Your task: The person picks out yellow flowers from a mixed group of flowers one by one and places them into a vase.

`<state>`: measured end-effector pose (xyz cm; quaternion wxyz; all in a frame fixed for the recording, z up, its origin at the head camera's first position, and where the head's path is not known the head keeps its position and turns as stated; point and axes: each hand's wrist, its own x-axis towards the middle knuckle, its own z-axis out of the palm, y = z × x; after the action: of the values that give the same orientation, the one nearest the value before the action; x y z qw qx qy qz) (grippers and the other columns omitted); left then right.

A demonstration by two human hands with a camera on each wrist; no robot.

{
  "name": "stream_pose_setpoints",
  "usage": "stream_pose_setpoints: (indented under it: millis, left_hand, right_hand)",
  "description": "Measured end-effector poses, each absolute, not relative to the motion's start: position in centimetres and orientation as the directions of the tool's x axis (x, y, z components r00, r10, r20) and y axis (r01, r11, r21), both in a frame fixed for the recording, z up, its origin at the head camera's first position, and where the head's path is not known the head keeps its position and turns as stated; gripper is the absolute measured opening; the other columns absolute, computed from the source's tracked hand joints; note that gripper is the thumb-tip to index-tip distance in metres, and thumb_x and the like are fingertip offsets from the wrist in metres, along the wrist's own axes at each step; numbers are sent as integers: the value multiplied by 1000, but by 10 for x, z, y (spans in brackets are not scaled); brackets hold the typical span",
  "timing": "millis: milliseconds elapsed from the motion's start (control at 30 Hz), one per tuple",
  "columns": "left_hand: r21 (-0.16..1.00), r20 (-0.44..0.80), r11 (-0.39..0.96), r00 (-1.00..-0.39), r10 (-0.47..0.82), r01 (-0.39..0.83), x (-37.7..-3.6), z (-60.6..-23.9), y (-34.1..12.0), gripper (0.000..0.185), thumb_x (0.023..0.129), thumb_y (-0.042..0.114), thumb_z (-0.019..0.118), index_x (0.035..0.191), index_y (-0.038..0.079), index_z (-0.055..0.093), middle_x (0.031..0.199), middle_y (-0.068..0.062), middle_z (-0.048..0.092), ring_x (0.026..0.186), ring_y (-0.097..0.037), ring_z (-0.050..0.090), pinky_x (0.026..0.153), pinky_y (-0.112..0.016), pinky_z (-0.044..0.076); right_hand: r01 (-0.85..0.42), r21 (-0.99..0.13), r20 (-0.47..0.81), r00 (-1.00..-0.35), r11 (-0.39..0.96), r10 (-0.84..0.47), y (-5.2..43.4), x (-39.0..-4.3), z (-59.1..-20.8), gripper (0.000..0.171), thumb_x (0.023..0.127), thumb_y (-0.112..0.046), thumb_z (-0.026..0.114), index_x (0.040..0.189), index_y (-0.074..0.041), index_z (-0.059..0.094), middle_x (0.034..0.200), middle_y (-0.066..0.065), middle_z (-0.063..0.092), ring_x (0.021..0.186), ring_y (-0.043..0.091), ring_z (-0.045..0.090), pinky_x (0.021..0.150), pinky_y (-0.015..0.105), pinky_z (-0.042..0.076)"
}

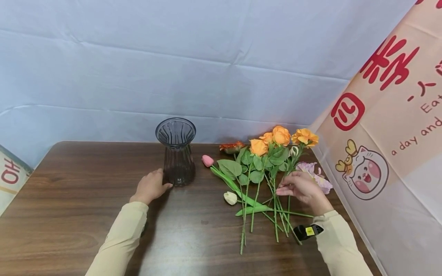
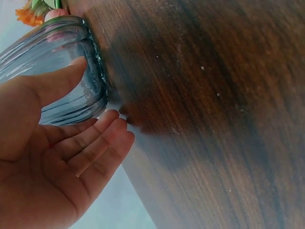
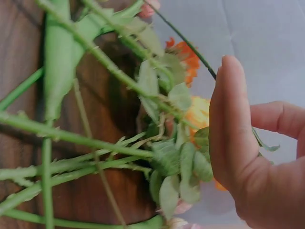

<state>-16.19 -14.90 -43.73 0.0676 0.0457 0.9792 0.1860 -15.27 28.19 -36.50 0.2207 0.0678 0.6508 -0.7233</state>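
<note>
A ribbed, smoky glass vase point(image 1: 176, 153) stands upright on the brown wooden table point(image 1: 69, 214). My left hand point(image 1: 159, 185) rests beside its base. The left wrist view shows this hand point(image 2: 90, 119) with straight fingers and the thumb against the vase point(image 2: 52, 71). To the right lies a bunch of flowers: orange roses point(image 1: 281, 136), a pink tulip point(image 1: 207, 160), a white tulip point(image 1: 230, 198) and a lilac bloom point(image 1: 315, 174). My right hand point(image 1: 284, 188) hovers over their green stems point(image 1: 276, 214). Its thumb point(image 3: 233, 124) and fingers are apart, and a thin stem point(image 3: 186, 43) runs behind the thumb.
A pale blue cloth point(image 1: 207, 69) hangs behind the table. A printed banner point(image 1: 390, 145) closes off the right side, right beside the flowers. The table's far edge runs just behind the vase. Bare wood point(image 2: 214, 119) lies left and in front of the vase.
</note>
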Motion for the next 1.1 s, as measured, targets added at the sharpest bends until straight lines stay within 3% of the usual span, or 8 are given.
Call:
stream_pose_setpoints:
  millis: [433, 1100]
  left_hand:
    - [369, -120, 928, -988, 98, 47, -162, -437, -148, 61, 84, 28, 67, 121, -15, 45, 111, -32, 55, 97, -46, 54, 80, -54, 44]
    - [369, -121, 929, -989, 84, 34, -162, -437, -147, 58, 83, 29, 67, 118, -13, 47, 109, -31, 56, 96, -46, 55, 79, -55, 44]
  right_hand:
    - [406, -888, -326, -887, -216, -328, 274, -153, -349, 32, 88, 16, 30, 72, 9, 57, 73, 20, 60, 72, 31, 67, 74, 37, 52]
    - [446, -817, -315, -876, -366, -365, 252, -157, -338, 32, 91, 15, 26, 82, 15, 57, 85, 26, 56, 85, 34, 64, 82, 36, 49]
